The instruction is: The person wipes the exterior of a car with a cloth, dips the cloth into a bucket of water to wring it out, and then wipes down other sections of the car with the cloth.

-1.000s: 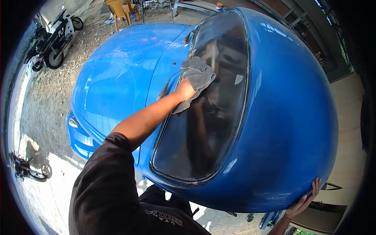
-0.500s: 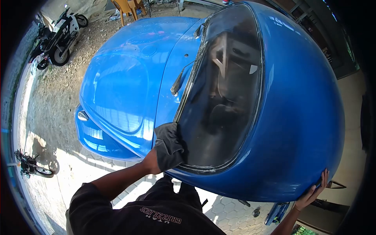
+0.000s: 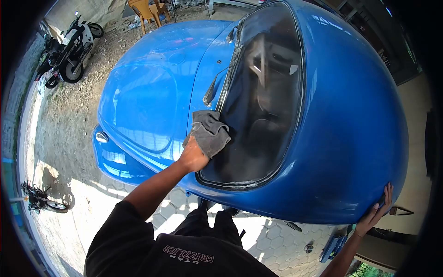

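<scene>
Your left hand (image 3: 194,156) holds the gray cloth (image 3: 211,134) over the windshield's (image 3: 254,147) near left edge, its fingers too hidden to tell their bend, while your right hand (image 3: 374,214), fingers extended, rests against the blue roof's (image 3: 350,129) near right edge.

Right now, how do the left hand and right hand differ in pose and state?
The left hand grips a gray cloth; the right hand holds no cloth.
The left hand is at the edge of the windshield; the right hand rests against the roof edge.
The left hand is partly covered; the right hand's fingers show, extended.
Shared: both are bare.
</scene>
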A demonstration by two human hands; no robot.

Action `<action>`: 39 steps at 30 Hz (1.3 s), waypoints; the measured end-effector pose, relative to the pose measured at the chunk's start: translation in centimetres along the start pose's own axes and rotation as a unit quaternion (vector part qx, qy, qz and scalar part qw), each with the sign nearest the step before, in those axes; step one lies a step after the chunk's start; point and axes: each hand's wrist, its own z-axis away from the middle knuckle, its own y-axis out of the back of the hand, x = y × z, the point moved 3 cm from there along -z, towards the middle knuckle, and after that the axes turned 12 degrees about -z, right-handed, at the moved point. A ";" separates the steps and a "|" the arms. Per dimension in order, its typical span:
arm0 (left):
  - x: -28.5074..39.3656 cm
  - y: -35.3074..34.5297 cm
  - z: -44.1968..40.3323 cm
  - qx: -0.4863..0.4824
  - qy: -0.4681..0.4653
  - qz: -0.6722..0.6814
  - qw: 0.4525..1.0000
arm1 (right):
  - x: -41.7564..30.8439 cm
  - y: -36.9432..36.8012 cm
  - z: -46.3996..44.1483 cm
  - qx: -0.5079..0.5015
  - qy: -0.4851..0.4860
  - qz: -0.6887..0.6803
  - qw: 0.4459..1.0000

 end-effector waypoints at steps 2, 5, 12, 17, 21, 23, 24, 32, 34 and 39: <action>0.2 0.6 5.8 -0.005 0.001 0.033 0.999 | 0.1 0.2 0.0 0.005 0.003 -0.007 1.000; 0.2 0.2 13.2 -0.039 -0.017 0.080 0.996 | 0.4 0.0 0.2 0.017 0.000 -0.023 1.000; -0.1 -1.7 7.6 -0.075 0.020 0.018 0.997 | 1.1 0.3 0.1 0.019 0.010 -0.014 1.000; 1.5 -0.1 -1.4 0.071 0.046 -0.042 0.995 | 0.9 0.2 0.1 0.019 0.006 -0.004 1.000; 0.4 1.4 -8.8 0.061 0.052 -0.093 0.992 | 0.6 0.3 0.1 0.021 -0.004 -0.004 1.000; 0.4 3.0 -11.8 -0.032 0.084 -0.118 0.989 | 0.7 0.3 0.1 0.021 -0.007 -0.005 1.000; 0.5 3.3 -12.3 -0.081 0.100 -0.130 0.983 | 0.7 0.3 0.1 0.019 -0.007 -0.007 1.000; -0.5 0.6 -8.2 0.025 0.033 -0.069 0.997 | 0.8 0.3 0.0 0.026 -0.008 -0.010 1.000; 0.5 1.3 -8.5 -0.004 0.047 -0.058 0.997 | 0.4 0.3 0.1 0.029 -0.010 -0.005 1.000; 0.9 0.0 -14.7 -0.043 0.130 -0.022 0.990 | 0.5 0.5 0.2 0.022 -0.019 -0.001 1.000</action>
